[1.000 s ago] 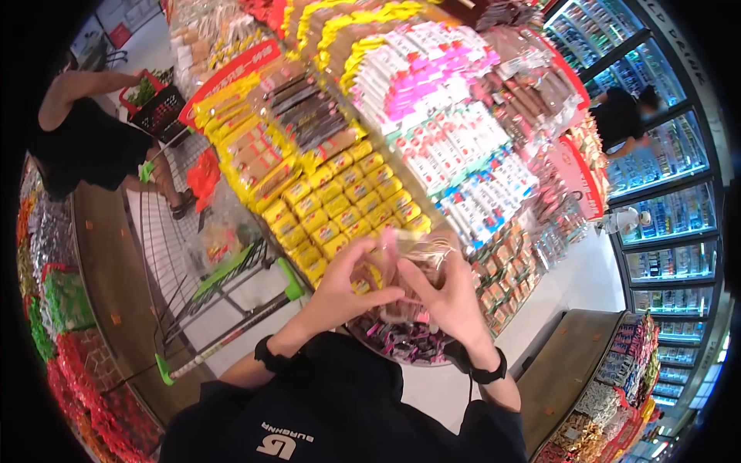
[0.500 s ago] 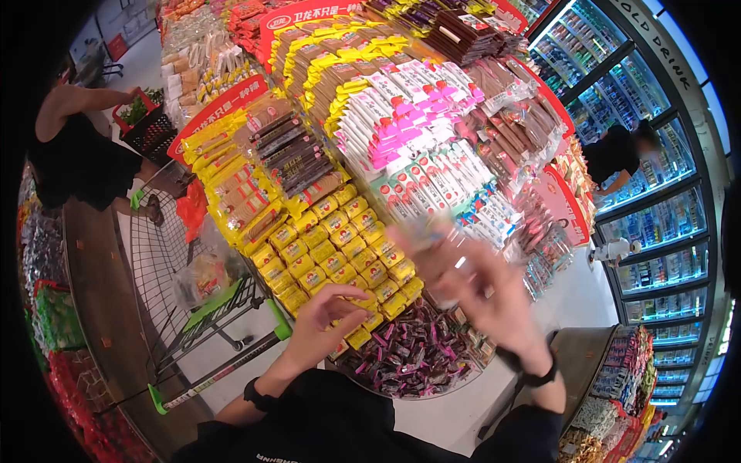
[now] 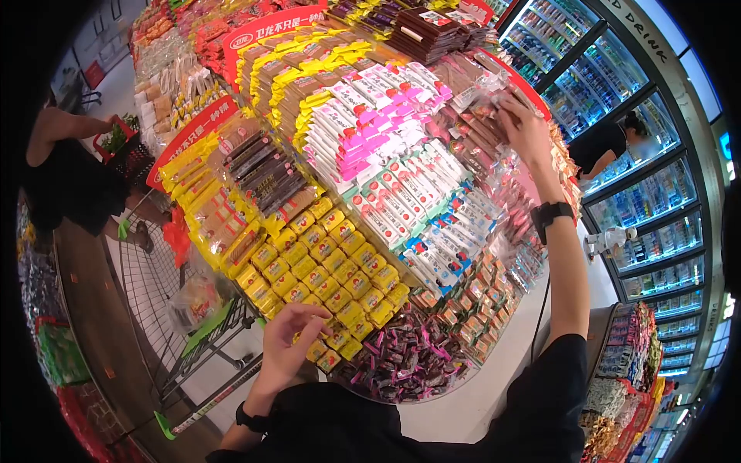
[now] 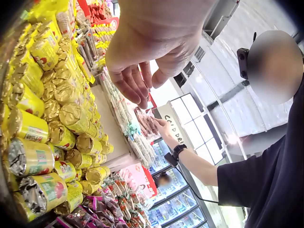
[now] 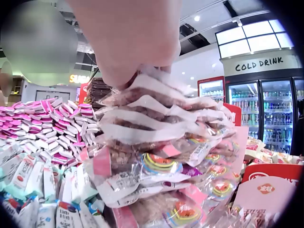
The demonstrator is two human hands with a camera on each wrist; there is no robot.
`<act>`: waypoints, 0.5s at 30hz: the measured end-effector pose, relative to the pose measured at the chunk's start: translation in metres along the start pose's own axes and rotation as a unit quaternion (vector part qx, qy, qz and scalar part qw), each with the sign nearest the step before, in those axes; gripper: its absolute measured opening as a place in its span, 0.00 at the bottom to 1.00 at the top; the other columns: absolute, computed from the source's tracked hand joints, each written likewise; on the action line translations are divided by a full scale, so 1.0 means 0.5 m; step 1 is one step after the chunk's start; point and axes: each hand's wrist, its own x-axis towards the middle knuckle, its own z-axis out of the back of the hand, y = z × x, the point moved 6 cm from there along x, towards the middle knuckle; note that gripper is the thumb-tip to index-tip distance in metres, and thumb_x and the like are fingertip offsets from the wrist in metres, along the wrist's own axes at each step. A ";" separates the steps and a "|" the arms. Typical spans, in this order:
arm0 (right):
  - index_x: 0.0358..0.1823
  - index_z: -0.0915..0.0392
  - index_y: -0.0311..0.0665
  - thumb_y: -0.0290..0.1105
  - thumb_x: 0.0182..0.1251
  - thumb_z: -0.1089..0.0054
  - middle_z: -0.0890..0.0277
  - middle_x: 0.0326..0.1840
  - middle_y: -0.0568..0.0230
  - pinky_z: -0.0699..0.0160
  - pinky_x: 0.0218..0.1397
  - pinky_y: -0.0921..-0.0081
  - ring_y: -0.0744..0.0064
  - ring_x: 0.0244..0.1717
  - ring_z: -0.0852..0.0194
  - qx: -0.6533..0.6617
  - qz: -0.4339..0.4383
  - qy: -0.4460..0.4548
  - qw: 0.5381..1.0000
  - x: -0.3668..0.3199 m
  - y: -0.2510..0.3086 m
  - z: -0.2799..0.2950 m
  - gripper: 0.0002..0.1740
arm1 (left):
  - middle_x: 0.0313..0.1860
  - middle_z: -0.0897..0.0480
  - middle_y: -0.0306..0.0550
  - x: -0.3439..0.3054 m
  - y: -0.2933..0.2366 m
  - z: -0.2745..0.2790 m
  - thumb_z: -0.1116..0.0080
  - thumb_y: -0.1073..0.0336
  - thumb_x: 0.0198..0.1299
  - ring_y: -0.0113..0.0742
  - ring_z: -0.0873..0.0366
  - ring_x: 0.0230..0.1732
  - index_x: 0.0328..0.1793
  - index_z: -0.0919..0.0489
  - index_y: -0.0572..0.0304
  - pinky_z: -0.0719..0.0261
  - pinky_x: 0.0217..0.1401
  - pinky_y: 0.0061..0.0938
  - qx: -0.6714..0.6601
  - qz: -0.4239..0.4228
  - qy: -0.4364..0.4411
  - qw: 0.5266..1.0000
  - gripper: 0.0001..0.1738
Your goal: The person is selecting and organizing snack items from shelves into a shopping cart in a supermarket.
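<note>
My right hand point(image 3: 529, 135) reaches to the back right of the snack display. Its fingers pinch a clear plastic snack packet point(image 3: 488, 102) with brown contents, right at the top of a pile of like ones. In the right wrist view, fingertips meet the top edge of the stacked packets point(image 5: 156, 123), which have pale bands and pink corners; the fingers' undersides are hidden. My left hand point(image 3: 289, 339) hovers near the front corner of the yellow-wrapped rolls point(image 3: 332, 270), fingers loosely bent with nothing between them. The left wrist view shows that hand point(image 4: 152, 52) hanging beside the rolls.
Pink-and-white packets point(image 3: 378, 116) and dark purple-wrapped sweets point(image 3: 417, 351) fill nearby sections. A shopping cart point(image 3: 185, 324) stands at left, with a person point(image 3: 73, 162) carrying a basket beyond it. Drink fridges point(image 3: 648, 208) line the right, where another person point(image 3: 598, 150) stands.
My hands were together on a clear packet, then parted. The right carried the packet away to the back-right pile; the left let go and dropped back a little toward me.
</note>
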 end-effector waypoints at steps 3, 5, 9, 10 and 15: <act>0.57 0.19 0.44 0.43 0.71 0.44 0.19 0.59 0.56 0.22 0.58 0.65 0.51 0.54 0.18 0.015 -0.026 0.036 0.999 -0.005 -0.018 -0.022 0.18 | 0.45 0.17 0.50 0.004 -0.001 0.000 0.45 0.72 0.69 0.33 0.17 0.40 0.51 0.25 0.70 0.20 0.46 0.26 0.013 -0.009 -0.008 1.000 0.09; 0.57 0.19 0.44 0.44 0.71 0.44 0.20 0.60 0.56 0.23 0.59 0.65 0.51 0.55 0.19 0.028 -0.025 0.055 0.998 0.004 -0.033 -0.023 0.19 | 0.44 0.17 0.51 0.007 0.002 -0.002 0.45 0.71 0.69 0.34 0.16 0.40 0.51 0.25 0.70 0.20 0.45 0.26 0.021 -0.014 -0.008 1.000 0.09; 0.57 0.21 0.42 0.41 0.71 0.46 0.18 0.54 0.53 0.25 0.60 0.61 0.48 0.55 0.21 0.062 0.010 0.051 0.997 0.005 -0.050 -0.035 0.18 | 0.44 0.17 0.49 0.004 0.004 -0.013 0.44 0.72 0.68 0.33 0.16 0.41 0.50 0.24 0.68 0.21 0.47 0.25 0.018 -0.007 -0.003 1.000 0.08; 0.58 0.23 0.43 0.40 0.71 0.46 0.18 0.53 0.53 0.25 0.60 0.61 0.48 0.55 0.21 0.067 0.013 0.054 0.996 0.011 -0.056 -0.038 0.18 | 0.45 0.17 0.48 0.004 0.002 -0.016 0.44 0.72 0.68 0.32 0.16 0.41 0.50 0.24 0.67 0.22 0.49 0.25 0.017 -0.007 -0.001 1.000 0.08; 0.62 0.26 0.43 0.49 0.69 0.42 0.24 0.63 0.50 0.28 0.66 0.58 0.47 0.62 0.25 0.133 -0.010 0.113 0.985 0.036 -0.081 -0.039 0.26 | 0.44 0.17 0.47 -0.014 0.000 -0.011 0.44 0.72 0.68 0.31 0.17 0.41 0.51 0.24 0.67 0.22 0.46 0.25 0.015 -0.009 -0.021 1.000 0.08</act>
